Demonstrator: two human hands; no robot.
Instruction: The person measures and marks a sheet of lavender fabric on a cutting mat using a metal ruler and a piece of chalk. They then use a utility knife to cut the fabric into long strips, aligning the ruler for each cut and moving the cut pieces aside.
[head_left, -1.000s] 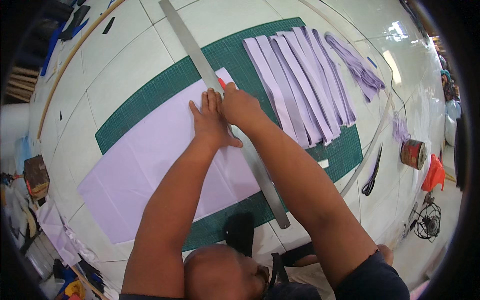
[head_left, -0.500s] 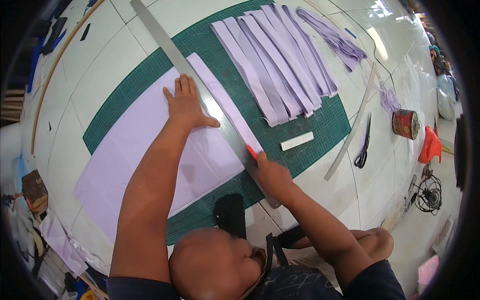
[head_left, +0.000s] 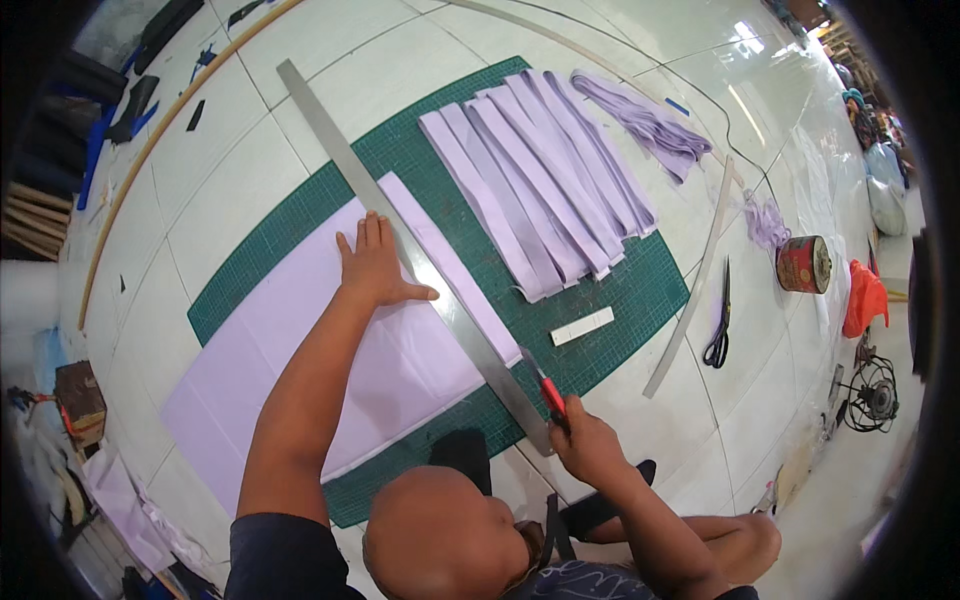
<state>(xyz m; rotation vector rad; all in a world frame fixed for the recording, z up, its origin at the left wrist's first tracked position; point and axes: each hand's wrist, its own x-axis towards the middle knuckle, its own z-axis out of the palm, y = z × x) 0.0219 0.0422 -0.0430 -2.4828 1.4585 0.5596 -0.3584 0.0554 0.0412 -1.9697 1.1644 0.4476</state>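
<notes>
My left hand [head_left: 378, 268] lies with fingers spread, pressing on a long metal ruler [head_left: 335, 140] and the lilac fabric [head_left: 270, 340] beside it. The folded fabric rests on a green cutting mat [head_left: 655, 280] and hangs over its left side. Along the ruler's right edge runs a narrow lilac strip [head_left: 445, 265]. My right hand [head_left: 592, 447] is closed round a red utility knife [head_left: 552, 395]. Its blade points up and left, just beyond the strip's near end. The ruler's near end lies beside my right hand.
Folded lilac strips [head_left: 540, 190] lie on the mat near a small white bar [head_left: 582, 326]. To the right are a lilac bundle [head_left: 650, 130], a thin flat strip [head_left: 695, 285], black scissors [head_left: 720, 320], a red tin [head_left: 803, 265] and an orange-red bag [head_left: 864, 300]. A long curved rod [head_left: 150, 165] lies left.
My right hand has drawn the knife toward me, past the strip's near end, and its blade now shows. My left hand keeps its place on the ruler. The whole view has shifted slightly.
</notes>
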